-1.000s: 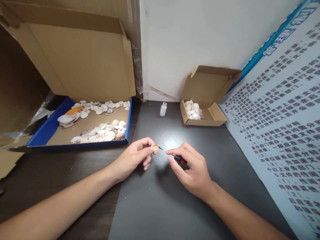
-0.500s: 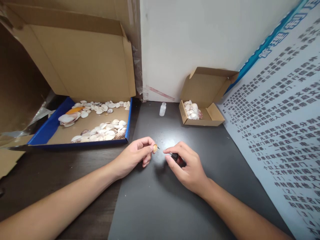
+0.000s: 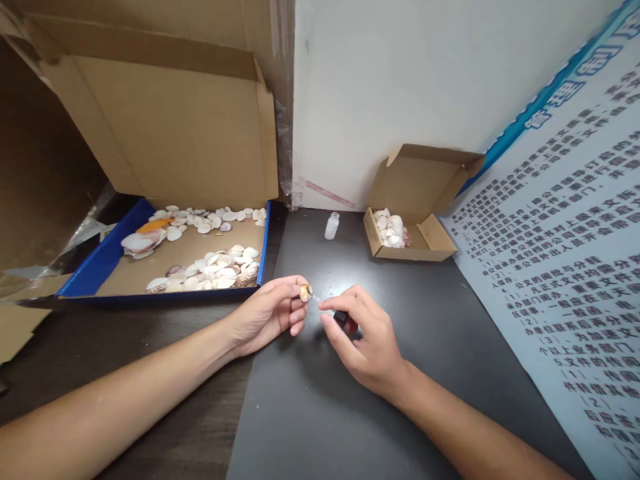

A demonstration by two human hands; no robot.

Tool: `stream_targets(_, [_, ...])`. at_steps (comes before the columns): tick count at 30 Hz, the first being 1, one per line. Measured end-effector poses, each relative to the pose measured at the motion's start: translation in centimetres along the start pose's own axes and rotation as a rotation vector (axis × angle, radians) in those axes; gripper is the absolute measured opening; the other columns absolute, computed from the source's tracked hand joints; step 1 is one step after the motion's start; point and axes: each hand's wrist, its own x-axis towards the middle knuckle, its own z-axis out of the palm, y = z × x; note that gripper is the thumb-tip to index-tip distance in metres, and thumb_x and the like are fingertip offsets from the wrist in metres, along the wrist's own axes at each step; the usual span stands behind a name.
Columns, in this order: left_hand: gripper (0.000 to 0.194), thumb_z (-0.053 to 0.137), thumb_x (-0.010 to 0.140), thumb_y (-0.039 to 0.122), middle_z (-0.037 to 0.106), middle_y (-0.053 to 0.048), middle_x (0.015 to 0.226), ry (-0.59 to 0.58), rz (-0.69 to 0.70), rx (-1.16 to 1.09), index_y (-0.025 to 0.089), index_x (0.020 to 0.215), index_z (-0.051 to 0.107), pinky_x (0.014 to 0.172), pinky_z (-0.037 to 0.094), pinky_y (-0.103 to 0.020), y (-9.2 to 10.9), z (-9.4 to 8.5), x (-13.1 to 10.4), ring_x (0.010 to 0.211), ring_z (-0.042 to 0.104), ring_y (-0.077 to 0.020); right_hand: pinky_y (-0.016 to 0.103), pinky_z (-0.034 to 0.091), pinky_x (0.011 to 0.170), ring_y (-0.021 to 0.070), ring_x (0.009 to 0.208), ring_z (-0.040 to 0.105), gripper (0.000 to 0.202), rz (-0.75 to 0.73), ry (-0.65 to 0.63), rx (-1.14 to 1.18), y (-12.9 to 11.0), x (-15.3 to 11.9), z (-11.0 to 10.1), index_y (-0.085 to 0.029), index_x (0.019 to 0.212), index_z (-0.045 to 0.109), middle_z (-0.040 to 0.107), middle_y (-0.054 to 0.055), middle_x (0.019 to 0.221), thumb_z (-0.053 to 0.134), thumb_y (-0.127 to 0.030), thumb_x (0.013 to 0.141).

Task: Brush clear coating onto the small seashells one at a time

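A small yellowish seashell (image 3: 305, 292) is pinched between the thumb and fingers of my left hand (image 3: 273, 310). My right hand (image 3: 367, 333) grips a black-capped applicator brush (image 3: 341, 318), its thin stem pointing left. The dark tip of the brush is at the shell's edge; whether it touches the inside I cannot tell. Beyond both hands, a small clear glass bottle (image 3: 331, 227) with whitish contents stands uncapped on the dark mat (image 3: 300, 400).
On the left, a blue-edged cardboard box (image 3: 175, 250) lies open with many white shells and an orange one. A smaller open box (image 3: 420, 253) with shells stands back right. A white wall (image 3: 390, 80) and a printed poster (image 3: 550, 253) rise behind.
My right hand has moved left, bringing the brush tip to the shell. My left hand has turned the shell, so more of its hollow shows. The view has shifted slightly.
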Motion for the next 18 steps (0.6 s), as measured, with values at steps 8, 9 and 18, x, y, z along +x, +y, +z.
stream_targets(8, [0.011,0.064,0.081,0.023,0.054,0.0,0.065,-0.042,-0.067,0.072,0.014,0.079,0.059,0.047,0.047,-0.02,0.1,-0.3,-0.3,0.054,0.051,-0.0103,0.024,0.049,0.054,0.0126,0.062,0.056,0.016,-0.084,-0.071,0.006,0.3,-0.8,-0.2,-0.019,0.104,0.066,0.061,0.003,0.081,0.059,-0.017,0.09])
stream_targets(9, [0.011,0.064,0.081,0.024,0.055,0.0,0.065,-0.045,-0.068,0.076,0.014,0.08,0.059,0.047,0.047,-0.02,0.1,-0.3,-0.3,0.054,0.052,-0.0102,0.024,0.05,0.055,0.0127,0.063,0.057,0.017,-0.095,-0.078,0.006,0.3,-0.9,-0.2,-0.019,0.105,0.066,0.061,0.003,0.081,0.059,-0.017,0.09])
stream_targets(18, [0.017,0.068,0.081,0.028,0.054,0.001,0.067,-0.098,-0.084,0.059,0.014,0.085,0.059,0.05,0.051,-0.022,0.1,-0.6,-0.4,0.055,0.055,-0.0108,0.024,0.049,0.055,0.0131,0.063,0.057,0.016,-0.103,-0.102,-0.032,0.4,-1.1,-0.8,-0.018,0.106,0.067,0.062,0.004,0.082,0.058,-0.018,0.092])
